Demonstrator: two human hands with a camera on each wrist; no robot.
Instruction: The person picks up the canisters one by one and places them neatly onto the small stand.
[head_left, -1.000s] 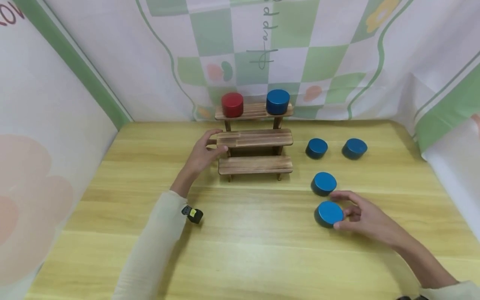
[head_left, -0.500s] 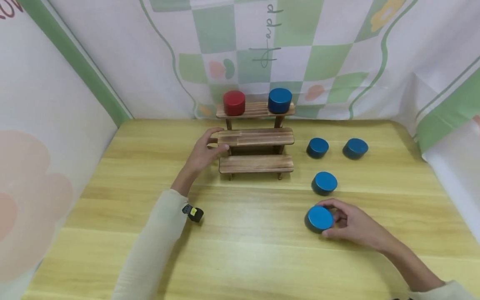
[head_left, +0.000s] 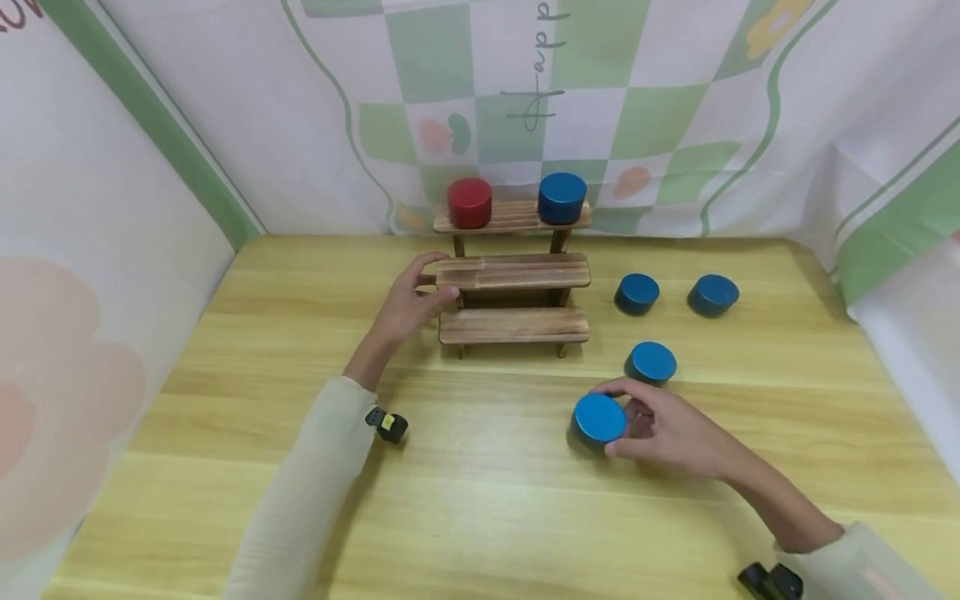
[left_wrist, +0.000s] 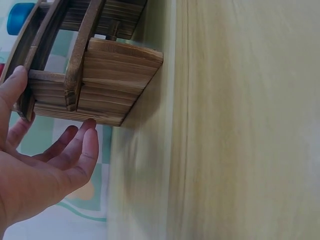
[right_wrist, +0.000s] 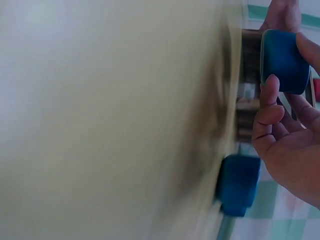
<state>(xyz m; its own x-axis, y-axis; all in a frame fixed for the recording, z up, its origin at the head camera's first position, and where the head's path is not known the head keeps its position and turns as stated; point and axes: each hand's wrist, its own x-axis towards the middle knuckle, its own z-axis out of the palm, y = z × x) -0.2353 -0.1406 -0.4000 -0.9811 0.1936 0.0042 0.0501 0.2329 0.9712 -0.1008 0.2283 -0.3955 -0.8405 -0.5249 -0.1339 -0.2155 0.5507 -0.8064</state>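
Observation:
A blue round block (head_left: pixel 599 418) is pinched by its rim between the thumb and fingers of my right hand (head_left: pixel 678 433), raised off the table in the right wrist view. My left hand (head_left: pixel 403 312) grips the left end of a three-step wooden stand (head_left: pixel 517 272) at its middle step, thumb on the front edge and index finger behind. On the top step sit a red round block (head_left: pixel 470 203) at left and a taller blue block (head_left: pixel 562 198) at right. The middle and bottom steps bear nothing.
Several more blue blocks stand right of the stand: a near one (head_left: pixel 652 362), a far one (head_left: pixel 637 294) and a far right one (head_left: pixel 713 295). A patterned cloth (head_left: pixel 585 125) hangs behind the table (head_left: pixel 465 517).
My right hand has carried the blue block leftward, away from the other blue blocks and toward the stand. The left hand keeps its place at the stand.

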